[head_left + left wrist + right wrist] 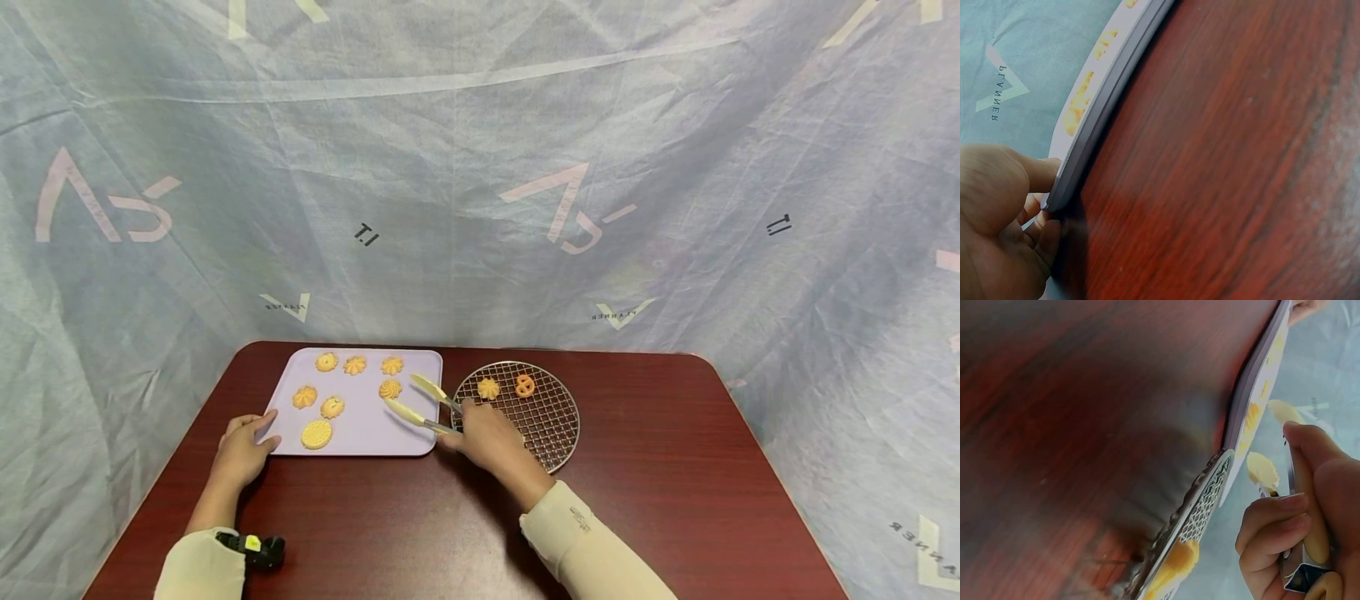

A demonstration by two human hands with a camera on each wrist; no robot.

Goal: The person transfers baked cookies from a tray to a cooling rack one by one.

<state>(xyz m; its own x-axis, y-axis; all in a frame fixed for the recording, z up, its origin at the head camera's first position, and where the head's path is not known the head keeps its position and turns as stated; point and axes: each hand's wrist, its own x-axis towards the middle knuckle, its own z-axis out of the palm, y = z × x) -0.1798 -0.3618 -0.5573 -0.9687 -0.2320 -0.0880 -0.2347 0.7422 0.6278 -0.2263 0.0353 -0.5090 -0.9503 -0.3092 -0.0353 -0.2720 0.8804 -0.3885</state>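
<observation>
My left hand (243,452) grips the near-left corner of a pale lilac tray (375,431), thumb on the rim and fingers curled beneath, as the left wrist view shows. In my right hand (489,435) are metal tongs with pale yellow tips (405,412). Those tips are spread apart over the tray's right side, nothing between them, close to a swirled cookie (390,389). Several more cookies lie on the tray, among them a round flat one (317,433). Just right of the tray, a round wire rack (551,425) bears a flower-shaped cookie (488,389) and a small pretzel (524,386).
Everything stands on a dark red wooden table (660,467). Grey-blue printed cloth (450,167) hangs behind it and along both sides. A black strap device (258,550) is on the left wrist. The right forearm crosses the rack's near edge.
</observation>
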